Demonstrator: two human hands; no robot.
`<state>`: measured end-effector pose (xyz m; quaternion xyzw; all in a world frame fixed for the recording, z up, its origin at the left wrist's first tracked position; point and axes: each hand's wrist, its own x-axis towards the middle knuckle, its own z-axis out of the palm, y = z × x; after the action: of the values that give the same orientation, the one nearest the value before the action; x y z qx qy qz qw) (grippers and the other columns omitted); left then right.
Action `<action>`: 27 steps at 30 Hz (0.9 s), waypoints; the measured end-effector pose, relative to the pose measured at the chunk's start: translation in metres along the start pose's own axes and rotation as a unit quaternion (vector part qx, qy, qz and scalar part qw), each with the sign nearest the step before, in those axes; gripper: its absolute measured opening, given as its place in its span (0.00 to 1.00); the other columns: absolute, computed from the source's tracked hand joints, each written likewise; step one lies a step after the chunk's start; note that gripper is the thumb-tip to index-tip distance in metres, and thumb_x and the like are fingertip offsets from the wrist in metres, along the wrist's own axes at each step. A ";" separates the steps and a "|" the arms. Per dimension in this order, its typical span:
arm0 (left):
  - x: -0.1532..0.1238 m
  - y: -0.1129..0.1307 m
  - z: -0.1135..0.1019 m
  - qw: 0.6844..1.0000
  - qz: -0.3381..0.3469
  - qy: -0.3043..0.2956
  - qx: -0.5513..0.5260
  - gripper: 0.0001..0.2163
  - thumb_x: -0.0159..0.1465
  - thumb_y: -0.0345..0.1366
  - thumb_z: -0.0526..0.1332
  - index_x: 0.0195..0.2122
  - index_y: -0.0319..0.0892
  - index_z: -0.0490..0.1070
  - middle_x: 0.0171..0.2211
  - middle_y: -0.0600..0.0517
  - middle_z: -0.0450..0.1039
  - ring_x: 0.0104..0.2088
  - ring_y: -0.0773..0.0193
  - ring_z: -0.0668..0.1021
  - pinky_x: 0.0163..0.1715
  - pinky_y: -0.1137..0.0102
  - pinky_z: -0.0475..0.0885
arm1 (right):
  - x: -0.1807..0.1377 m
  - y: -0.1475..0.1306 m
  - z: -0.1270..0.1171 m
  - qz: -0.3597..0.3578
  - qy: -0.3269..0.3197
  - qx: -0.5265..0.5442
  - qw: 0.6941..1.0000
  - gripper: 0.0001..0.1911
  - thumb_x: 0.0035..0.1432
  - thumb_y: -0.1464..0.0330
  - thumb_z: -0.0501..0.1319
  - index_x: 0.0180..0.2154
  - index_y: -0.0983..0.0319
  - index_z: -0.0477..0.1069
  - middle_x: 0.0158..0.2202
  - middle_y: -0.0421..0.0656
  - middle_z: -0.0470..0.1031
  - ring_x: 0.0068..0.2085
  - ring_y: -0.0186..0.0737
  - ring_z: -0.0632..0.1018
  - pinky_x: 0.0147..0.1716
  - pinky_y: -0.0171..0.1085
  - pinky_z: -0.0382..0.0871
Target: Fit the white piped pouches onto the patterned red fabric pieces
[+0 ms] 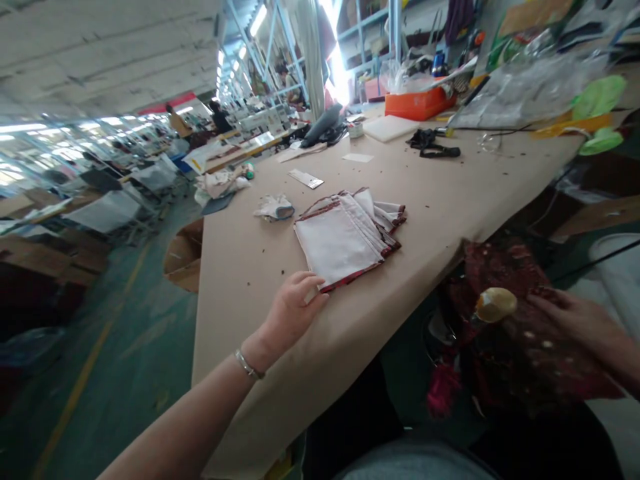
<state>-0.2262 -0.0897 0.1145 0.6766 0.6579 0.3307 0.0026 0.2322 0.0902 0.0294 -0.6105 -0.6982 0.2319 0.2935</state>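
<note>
My left hand, with a bracelet on the wrist, rests at the near left corner of a fanned stack of folded white cloth pieces with dark red edges. Its thumb and fingers are apart, the fingertips at the corner. Off the table to the right, my right hand has its fingers closed on a dark red patterned cloth, which hangs low beside my lap. Slightly blurred, those fingertips are partly hidden against the cloth. A rounded yellowish object shows in front of the cloth; its kind is unclear.
Brown paper covers the table. Behind the stack lie a white glove, a metal plate and a black strap. An orange bin and plastic bags stand farther back. A cardboard box is left of the table.
</note>
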 end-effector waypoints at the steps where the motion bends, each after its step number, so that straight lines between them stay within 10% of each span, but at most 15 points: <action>1: -0.003 -0.002 0.004 1.000 0.015 -0.004 0.025 0.09 0.58 0.33 0.62 0.41 0.41 0.73 0.42 0.46 0.74 0.43 0.59 0.74 0.46 0.62 0.71 | 0.002 0.008 0.004 0.013 -0.013 -0.035 0.999 0.13 0.46 0.58 0.67 0.28 0.62 0.75 0.30 0.57 0.77 0.26 0.45 0.76 0.29 0.46 0.65; 6: 0.003 -0.003 0.012 0.990 0.067 -0.024 0.118 0.08 0.60 0.30 0.59 0.40 0.41 0.72 0.40 0.47 0.74 0.44 0.58 0.73 0.48 0.60 0.70 | 0.006 0.002 0.014 0.002 0.023 -0.081 0.996 0.24 0.52 0.60 0.62 0.47 0.67 0.71 0.46 0.63 0.73 0.42 0.50 0.76 0.41 0.45 0.68; 12: 0.011 0.000 0.012 0.964 0.085 -0.096 0.231 0.08 0.62 0.27 0.53 0.33 0.40 0.72 0.34 0.46 0.74 0.38 0.59 0.74 0.41 0.64 0.71 | -0.040 -0.117 -0.017 -0.191 0.210 0.005 0.959 0.17 0.59 0.63 0.56 0.51 0.55 0.68 0.47 0.50 0.73 0.47 0.45 0.75 0.47 0.45 0.67; 17: 0.020 0.018 0.012 0.966 0.019 -0.048 0.254 0.07 0.61 0.28 0.54 0.29 0.42 0.70 0.29 0.49 0.72 0.32 0.61 0.73 0.33 0.69 0.68 | -0.066 -0.217 0.014 -0.503 0.040 0.029 0.863 0.11 0.59 0.71 0.57 0.45 0.59 0.68 0.44 0.46 0.72 0.49 0.41 0.71 0.53 0.44 0.64; 23: 0.016 0.064 -0.004 0.977 0.099 0.019 0.188 0.07 0.61 0.27 0.53 0.29 0.43 0.67 0.29 0.51 0.71 0.32 0.62 0.73 0.35 0.69 0.68 | -0.039 -0.265 0.092 -0.464 -0.066 -0.135 0.873 0.18 0.59 0.68 0.57 0.51 0.62 0.66 0.50 0.50 0.70 0.51 0.51 0.68 0.50 0.49 0.64; 27: 0.003 0.074 -0.007 0.981 0.111 0.050 0.153 0.06 0.61 0.27 0.54 0.30 0.43 0.67 0.33 0.50 0.72 0.34 0.62 0.73 0.37 0.69 0.68 | -0.025 -0.256 0.079 -0.365 -0.092 -0.211 0.902 0.14 0.57 0.75 0.51 0.43 0.64 0.70 0.41 0.51 0.74 0.41 0.49 0.74 0.39 0.43 0.67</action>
<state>-0.1644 -0.0998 0.1537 0.7203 0.6210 0.2580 -0.1703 -0.0042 0.0304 0.1442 -0.3361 -0.9287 0.0114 0.1565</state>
